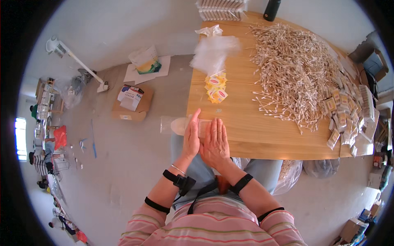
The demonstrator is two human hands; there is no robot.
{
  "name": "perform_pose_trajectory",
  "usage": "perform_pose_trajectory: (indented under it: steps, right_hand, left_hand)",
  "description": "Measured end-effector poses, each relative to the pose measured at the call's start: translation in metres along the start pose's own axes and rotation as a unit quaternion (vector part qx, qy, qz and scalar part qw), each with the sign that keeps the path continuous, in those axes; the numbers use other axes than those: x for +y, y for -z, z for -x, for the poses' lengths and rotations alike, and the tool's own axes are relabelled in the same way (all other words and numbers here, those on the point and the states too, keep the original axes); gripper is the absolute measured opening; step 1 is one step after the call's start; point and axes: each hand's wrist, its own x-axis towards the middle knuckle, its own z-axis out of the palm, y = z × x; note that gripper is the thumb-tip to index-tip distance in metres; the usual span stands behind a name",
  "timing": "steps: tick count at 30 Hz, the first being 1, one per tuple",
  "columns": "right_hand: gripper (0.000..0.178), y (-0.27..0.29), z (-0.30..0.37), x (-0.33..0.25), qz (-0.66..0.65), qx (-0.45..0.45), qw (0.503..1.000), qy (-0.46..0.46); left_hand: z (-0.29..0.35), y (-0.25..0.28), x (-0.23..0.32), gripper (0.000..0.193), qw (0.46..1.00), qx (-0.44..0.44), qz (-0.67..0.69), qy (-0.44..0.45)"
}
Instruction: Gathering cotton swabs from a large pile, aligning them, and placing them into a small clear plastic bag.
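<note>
At the table's near left corner, a flat row of cotton swabs (202, 128) lies partly under my hands. My left hand (191, 137) stands on its edge along the left side of the row, fingers straight and together. Palm down, my right hand (215, 142) rests flat over the right part of the row, fingers stretched out. Left of my left hand, a clear plastic bag (166, 124) sticks out past the table edge, beside a pale rounded shape (178, 126) I cannot make out. My hands hide where bag and swabs meet.
A large heap of loose cotton swabs (291, 69) covers the table's right side, with small filled packets (342, 119) beside it. Yellow-and-white cards (216, 88) and clear bags (215, 51) lie ahead. A black bottle (271, 10) stands far back. A cardboard box (141, 104) sits on the floor.
</note>
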Motion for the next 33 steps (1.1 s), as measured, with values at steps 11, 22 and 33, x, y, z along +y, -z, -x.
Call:
perform_pose_trajectory:
  steps: [11,22,33]
  right_hand:
    - [0.076,0.001,-0.001,-0.005,-0.001,-0.008,1.000,0.011]
    - [0.078,0.001,0.001,-0.007,-0.001,0.001,1.000,0.023]
    - [0.083,-0.008,-0.006,-0.020,-0.004,-0.011,1.000,0.018]
  left_hand:
    - [0.005,0.008,-0.003,0.073,0.999,0.016,-0.032,-0.039]
    - [0.005,0.012,-0.013,0.072,0.999,-0.008,0.001,-0.051]
    - [0.000,0.088,0.049,0.078,0.778,-0.128,-0.615,-0.033]
